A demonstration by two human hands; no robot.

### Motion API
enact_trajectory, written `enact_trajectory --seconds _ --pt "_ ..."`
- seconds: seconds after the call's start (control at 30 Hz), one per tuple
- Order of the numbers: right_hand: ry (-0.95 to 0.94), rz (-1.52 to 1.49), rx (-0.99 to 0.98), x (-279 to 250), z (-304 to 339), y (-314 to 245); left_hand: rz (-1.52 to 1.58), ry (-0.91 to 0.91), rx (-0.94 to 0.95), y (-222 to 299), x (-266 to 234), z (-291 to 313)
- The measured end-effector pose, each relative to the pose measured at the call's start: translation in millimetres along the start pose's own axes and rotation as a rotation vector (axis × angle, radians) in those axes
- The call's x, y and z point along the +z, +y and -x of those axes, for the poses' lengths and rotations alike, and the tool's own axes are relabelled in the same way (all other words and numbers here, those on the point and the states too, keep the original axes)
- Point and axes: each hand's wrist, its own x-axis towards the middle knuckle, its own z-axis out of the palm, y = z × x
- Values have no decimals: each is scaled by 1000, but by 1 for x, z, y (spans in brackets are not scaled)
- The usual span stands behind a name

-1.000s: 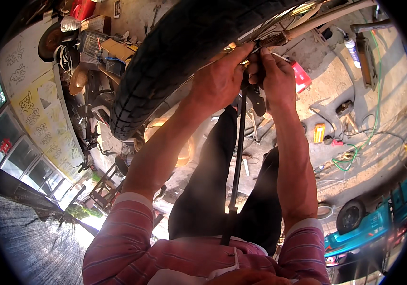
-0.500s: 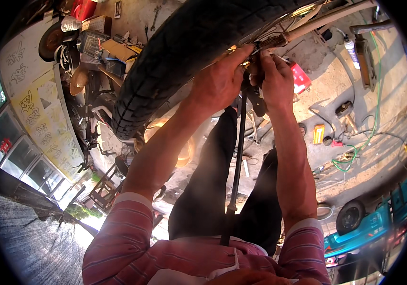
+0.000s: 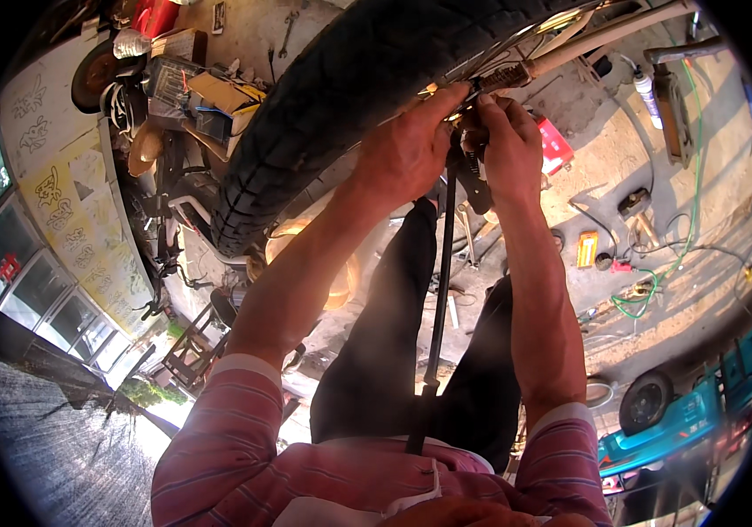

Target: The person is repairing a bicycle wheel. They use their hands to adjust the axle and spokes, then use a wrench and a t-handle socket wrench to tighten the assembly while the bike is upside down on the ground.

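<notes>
- Step in hand, as a judgement: close fingertip work on a cluster of small dark and shiny metal parts (image 3: 456, 114), beside the inner side of a large black rubber tyre with blocky tread (image 3: 323, 114).
- The tyre slants across the upper middle, ahead of the person; the metal cluster lies between the two hands, just below a rust-brown coil spring (image 3: 506, 77) at the end of a long pale tan tube (image 3: 604, 39).
- The left hand (image 3: 407, 149) reaches in from the left, forefinger stretched to the metal cluster. Its thumb side is mostly hidden, so I cannot tell whether this grip is apart or clamped on anything.
- The right hand (image 3: 512, 140) meets it from the other side, thumb up against the cluster and fingers curled in. Whether its grip is clamped on a part cannot be told; the contact point is covered.
- A thin black rod (image 3: 440, 290) runs from under the hands down between the person's legs, beside a dark flat metal piece (image 3: 479, 189) below the right wrist.
- Any further move seems to call for the left hand to steady the cluster while the right fingertips make small, careful adjustments.
- A red box (image 3: 554, 147) lies on the floor beyond the right hand.
</notes>
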Motion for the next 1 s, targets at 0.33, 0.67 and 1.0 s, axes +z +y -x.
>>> enact_trajectory --seconds 0.33,0.67,1.0 --pt "16 88 52 -1 2 -5 -10 20 25 -1 3 1" --pt "-33 49 32 0 4 -5 38 58 73 -5 6 3" --pt "-26 -9 79 1 2 -6 -80 64 9 -21 21 12"
